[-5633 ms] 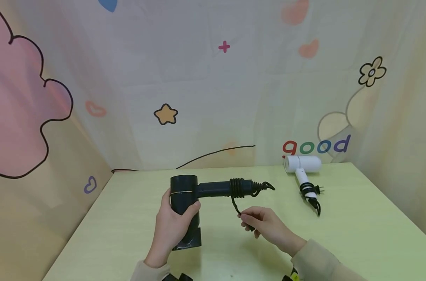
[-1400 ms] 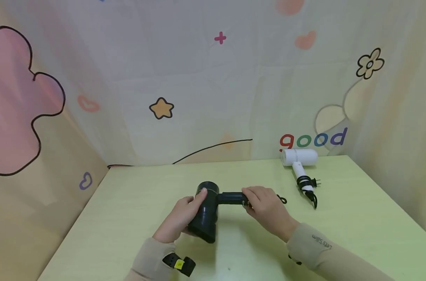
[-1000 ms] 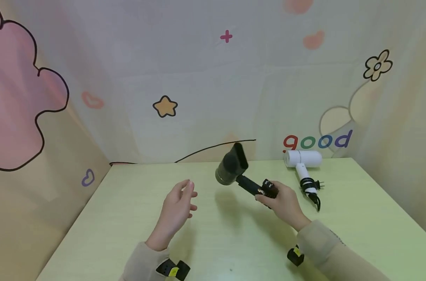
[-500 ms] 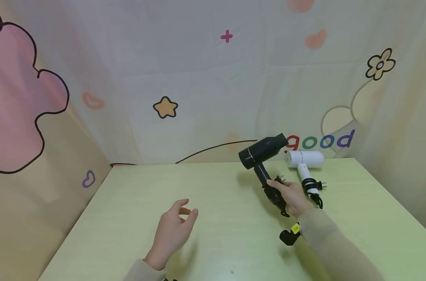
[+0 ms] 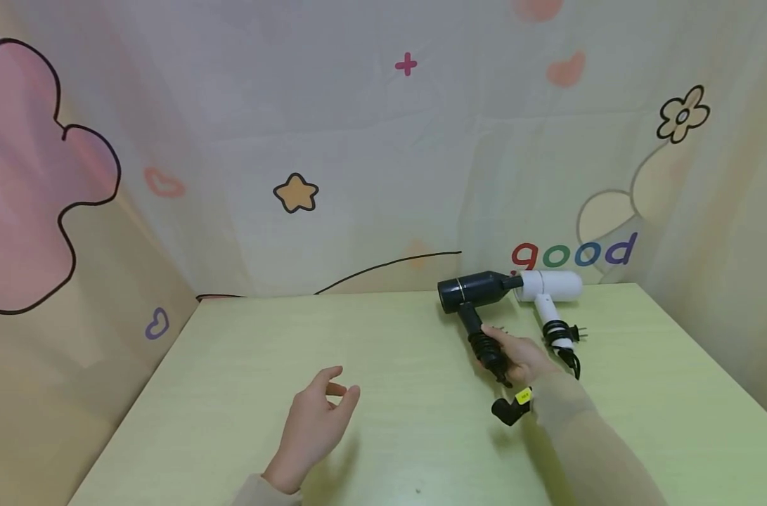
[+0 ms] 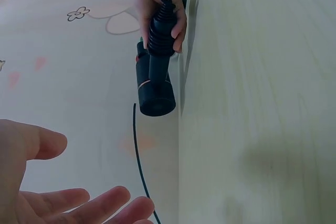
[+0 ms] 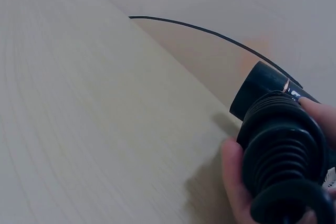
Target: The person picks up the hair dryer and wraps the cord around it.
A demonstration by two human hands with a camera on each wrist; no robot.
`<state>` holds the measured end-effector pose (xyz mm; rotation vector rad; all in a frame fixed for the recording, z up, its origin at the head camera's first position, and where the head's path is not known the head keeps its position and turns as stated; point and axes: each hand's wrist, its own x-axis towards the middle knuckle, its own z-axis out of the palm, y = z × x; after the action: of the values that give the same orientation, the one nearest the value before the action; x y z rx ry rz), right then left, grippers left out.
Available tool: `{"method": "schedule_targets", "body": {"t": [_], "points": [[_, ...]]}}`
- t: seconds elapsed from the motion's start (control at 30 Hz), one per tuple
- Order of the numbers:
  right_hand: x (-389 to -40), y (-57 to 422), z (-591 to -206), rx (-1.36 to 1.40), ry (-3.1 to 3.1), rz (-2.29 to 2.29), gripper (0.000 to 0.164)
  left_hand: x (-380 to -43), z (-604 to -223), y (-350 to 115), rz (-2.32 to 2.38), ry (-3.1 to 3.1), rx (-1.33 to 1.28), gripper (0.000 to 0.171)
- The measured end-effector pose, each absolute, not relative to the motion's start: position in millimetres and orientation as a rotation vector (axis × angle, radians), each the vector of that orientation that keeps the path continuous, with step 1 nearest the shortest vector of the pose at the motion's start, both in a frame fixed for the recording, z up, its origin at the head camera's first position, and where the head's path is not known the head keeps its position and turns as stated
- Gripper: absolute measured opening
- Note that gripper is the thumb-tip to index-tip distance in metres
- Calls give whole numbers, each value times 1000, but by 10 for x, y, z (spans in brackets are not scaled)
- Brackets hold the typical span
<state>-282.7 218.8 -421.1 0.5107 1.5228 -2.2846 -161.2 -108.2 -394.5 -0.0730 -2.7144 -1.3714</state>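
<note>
A black hair dryer [image 5: 478,289], its cord coiled round the handle, is at the back right of the table. My right hand [image 5: 524,357] grips it by the corded handle, as the right wrist view also shows with the fingers around the coils. The dryer's flat nozzle points right and reaches the near end of a white hair dryer [image 5: 557,286]; whether they touch I cannot tell. That white one lies on the table with a black cord wound round its handle. Over the front middle of the table, my left hand [image 5: 313,429] holds nothing, fingers loosely bent.
The pale green table [image 5: 256,365] runs back to a patterned curtain [image 5: 358,140] with printed shapes and the word "good". More curtain hangs on the left and right sides. A black wrist camera [image 5: 511,409] sits below my right hand.
My left hand let go of the black hair dryer and drew back toward the front. My right hand gripped its handle, turned it nozzle-right, carried it to the back right and lowered it.
</note>
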Motion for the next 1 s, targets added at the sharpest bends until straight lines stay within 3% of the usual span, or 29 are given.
{"method": "schedule_targets", "body": {"t": [0.47,0.77,1.0], "points": [[-2819,2204,-4281,473,1335,-2351,46,-1594,-3964,-1025,-1420,-2710,-139,50],[-2784,2034,-4257,638,1737,-2315,74,-1616,-3957,-1003,-1488,-2710,-209,52],[-2798,1945,-4268,640,2386,-1806,73,-1628,-3942,-1006,-1495,-2729,-238,53]]}}
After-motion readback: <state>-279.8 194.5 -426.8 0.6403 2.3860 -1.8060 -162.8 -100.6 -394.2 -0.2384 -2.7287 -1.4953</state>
